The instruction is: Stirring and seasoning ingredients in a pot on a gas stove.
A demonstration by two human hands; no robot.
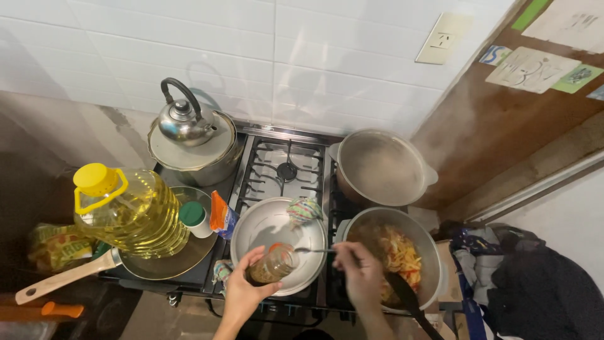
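Left hand (242, 291) fingers clamped on tilted spice jar (272, 265) above pot lid (278, 242) at stove (286, 169) front edge. Right hand (360, 275) fingers pinched spoon (313, 250) at jar mouth. Risk: spice spilling onto lid; sleeve near steaming pot of food (396, 255).

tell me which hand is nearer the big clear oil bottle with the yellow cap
Left. The left hand, holding a small glass jar, is just right of the oil bottle; the right hand is farther right, by the pot.

Yellow-capped oil bottle (129, 211), silver kettle (184, 119), white wall tiles (264, 56), orange packet (222, 216)
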